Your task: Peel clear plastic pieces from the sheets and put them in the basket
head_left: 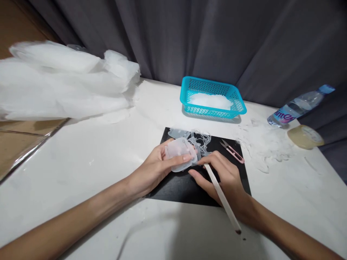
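Observation:
My left hand [155, 164] is closed round a flat, translucent, milky piece of soft-looking plastic [177, 150], thumb pressed on its face. Close beside it, my right hand [226, 173] is closed on a slim white stick-like tool [222, 196], which slants back over the hand to a dark end. The tool's front end is hidden at the fingers, so its kind cannot be told. Right fingertips meet or nearly meet the piece's right edge. Beyond the hands, clear looped trimmings [202, 141] and another translucent piece [177, 133] lie on a black mat [179, 189].
Pink-handled thread snips [232, 151] rest on the mat's right side. Behind stands a blue basket [214, 113] holding whitish pieces. Clear scraps [267, 144], a water bottle [296, 106] and a yellowish tub [305, 137] are at right. White plastic bags [59, 83] heap at left.

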Motion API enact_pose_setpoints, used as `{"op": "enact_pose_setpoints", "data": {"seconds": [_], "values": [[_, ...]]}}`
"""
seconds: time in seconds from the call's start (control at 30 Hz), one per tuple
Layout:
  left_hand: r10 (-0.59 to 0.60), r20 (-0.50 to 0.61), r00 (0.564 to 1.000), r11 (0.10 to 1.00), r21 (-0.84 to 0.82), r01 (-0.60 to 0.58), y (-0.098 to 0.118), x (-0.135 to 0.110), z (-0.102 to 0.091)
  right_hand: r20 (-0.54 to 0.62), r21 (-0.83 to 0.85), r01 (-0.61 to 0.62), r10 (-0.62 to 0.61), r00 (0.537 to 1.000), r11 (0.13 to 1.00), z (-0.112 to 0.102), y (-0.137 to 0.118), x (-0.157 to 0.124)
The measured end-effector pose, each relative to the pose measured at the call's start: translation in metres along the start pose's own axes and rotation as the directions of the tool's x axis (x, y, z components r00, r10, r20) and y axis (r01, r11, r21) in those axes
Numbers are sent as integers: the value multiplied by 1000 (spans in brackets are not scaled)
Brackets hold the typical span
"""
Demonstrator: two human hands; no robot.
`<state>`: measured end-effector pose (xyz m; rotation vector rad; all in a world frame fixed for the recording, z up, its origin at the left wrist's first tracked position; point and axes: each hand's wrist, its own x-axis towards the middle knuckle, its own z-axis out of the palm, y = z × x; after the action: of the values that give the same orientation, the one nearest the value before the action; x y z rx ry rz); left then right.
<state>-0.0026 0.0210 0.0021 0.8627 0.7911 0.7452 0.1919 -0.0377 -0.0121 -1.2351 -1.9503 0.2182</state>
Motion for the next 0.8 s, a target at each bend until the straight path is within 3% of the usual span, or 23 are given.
{"op": "enact_pose_setpoints", "data": {"seconds": [0.13,0.27,0.37,0.5,0.8], "values": [[-39,-6,999,999,3,39,-3,-1,3,3,47,-67,67,998,997,5,1,0],[-36,-28,999,999,23,37,-8,-1,1,73,217,-172,160,984,961,9,3,0],[36,-68,997,982,186,-23,-7,-1,-3,102,317,-226,203,974,921,7,4,1],[127,-39,991,914,392,-101,-1,-1,-7,107,343,-281,260,960,897,1,3,5],[142,24,990,909,393,-140,-4,-1,-8,164,366,-380,343,925,849,0,2,4]]}}
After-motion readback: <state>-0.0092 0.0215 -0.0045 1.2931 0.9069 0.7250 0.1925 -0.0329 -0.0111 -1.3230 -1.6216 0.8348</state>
